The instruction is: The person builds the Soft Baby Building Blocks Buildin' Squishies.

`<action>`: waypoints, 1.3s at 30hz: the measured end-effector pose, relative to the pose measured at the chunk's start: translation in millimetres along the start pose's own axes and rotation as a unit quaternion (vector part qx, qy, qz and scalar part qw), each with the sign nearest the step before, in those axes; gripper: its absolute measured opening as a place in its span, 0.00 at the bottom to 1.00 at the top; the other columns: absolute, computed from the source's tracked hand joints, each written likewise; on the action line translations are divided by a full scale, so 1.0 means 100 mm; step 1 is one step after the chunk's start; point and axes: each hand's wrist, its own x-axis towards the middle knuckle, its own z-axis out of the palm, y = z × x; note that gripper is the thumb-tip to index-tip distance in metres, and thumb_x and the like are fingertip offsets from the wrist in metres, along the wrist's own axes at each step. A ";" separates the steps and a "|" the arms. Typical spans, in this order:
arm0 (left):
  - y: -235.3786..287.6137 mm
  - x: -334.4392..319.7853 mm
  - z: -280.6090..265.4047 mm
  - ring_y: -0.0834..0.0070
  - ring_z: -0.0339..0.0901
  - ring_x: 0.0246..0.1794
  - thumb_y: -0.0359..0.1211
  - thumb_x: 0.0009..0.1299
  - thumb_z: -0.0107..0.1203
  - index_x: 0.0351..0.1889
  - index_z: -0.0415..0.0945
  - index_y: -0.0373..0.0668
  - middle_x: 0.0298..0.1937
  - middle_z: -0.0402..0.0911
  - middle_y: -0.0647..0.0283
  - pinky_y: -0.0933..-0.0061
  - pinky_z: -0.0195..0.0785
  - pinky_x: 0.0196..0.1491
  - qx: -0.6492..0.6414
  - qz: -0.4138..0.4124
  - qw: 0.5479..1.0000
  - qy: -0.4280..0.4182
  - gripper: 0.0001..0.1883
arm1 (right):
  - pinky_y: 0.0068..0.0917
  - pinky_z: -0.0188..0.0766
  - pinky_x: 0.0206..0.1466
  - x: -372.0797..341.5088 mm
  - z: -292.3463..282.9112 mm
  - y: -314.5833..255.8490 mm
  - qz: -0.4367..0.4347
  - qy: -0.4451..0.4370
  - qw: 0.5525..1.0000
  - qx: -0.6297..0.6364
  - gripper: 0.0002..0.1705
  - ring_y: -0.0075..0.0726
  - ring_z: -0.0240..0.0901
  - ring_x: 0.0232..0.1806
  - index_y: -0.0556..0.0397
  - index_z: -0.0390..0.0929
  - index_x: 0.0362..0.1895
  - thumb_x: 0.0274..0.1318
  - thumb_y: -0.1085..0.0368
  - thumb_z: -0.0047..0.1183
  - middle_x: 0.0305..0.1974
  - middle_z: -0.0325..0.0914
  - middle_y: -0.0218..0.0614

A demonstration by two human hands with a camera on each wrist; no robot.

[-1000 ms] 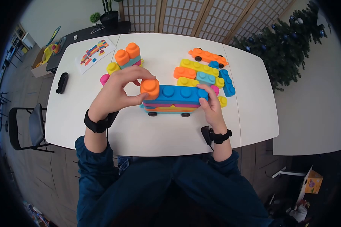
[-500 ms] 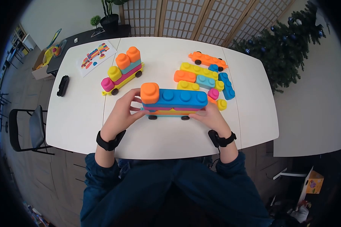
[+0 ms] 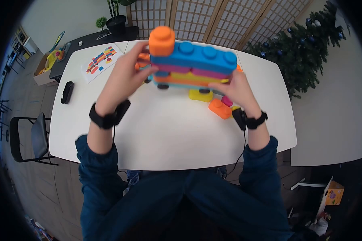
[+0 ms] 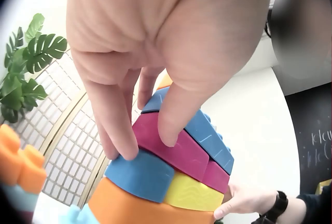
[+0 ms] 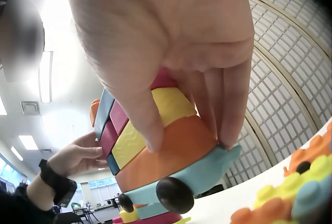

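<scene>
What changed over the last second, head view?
The wheeled block stack was lifted off the table and moved away from the person. The left hand let go of the orange top block and now grips the stack's left end; the right hand shifted from the blue top block to lower on the right end. Unchanged: picture sheet, black object.

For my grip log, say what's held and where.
A wheeled block stack, by its two ends: left hand at the orange-topped end, right hand at the opposite end.
</scene>
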 end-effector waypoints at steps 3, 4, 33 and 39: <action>-0.17 0.56 0.02 0.66 0.83 0.55 0.30 0.71 0.66 0.64 0.69 0.37 0.56 0.83 0.55 0.65 0.77 0.59 0.009 0.069 0.997 0.034 0.26 | 0.36 0.82 0.55 0.56 -0.07 0.13 -0.022 0.056 0.996 -0.060 0.31 0.46 0.86 0.49 0.62 0.77 0.55 0.48 0.63 0.75 0.48 0.86 0.49; -0.22 0.71 0.05 0.63 0.85 0.53 0.31 0.69 0.67 0.62 0.70 0.37 0.54 0.84 0.53 0.65 0.79 0.55 0.023 0.063 0.997 0.044 0.25 | 0.37 0.82 0.54 0.74 -0.05 0.22 -0.041 0.065 0.996 -0.035 0.32 0.46 0.86 0.49 0.62 0.77 0.55 0.48 0.63 0.76 0.48 0.86 0.49; -0.91 0.64 -0.05 0.52 0.85 0.48 0.37 0.59 0.72 0.57 0.78 0.39 0.46 0.87 0.50 0.57 0.79 0.51 0.398 -0.132 0.906 -0.064 0.28 | 0.37 0.74 0.65 1.27 0.40 0.96 0.074 -0.110 0.991 -0.022 0.33 0.48 0.81 0.57 0.61 0.77 0.59 0.49 0.65 0.73 0.55 0.84 0.49; -0.97 0.64 -0.01 0.52 0.85 0.47 0.38 0.60 0.72 0.50 0.82 0.41 0.43 0.87 0.53 0.56 0.80 0.50 0.364 -0.138 0.918 -0.082 0.22 | 0.37 0.75 0.64 1.27 0.43 1.01 0.074 -0.104 0.991 -0.042 0.33 0.49 0.81 0.56 0.61 0.77 0.59 0.50 0.63 0.74 0.54 0.84 0.50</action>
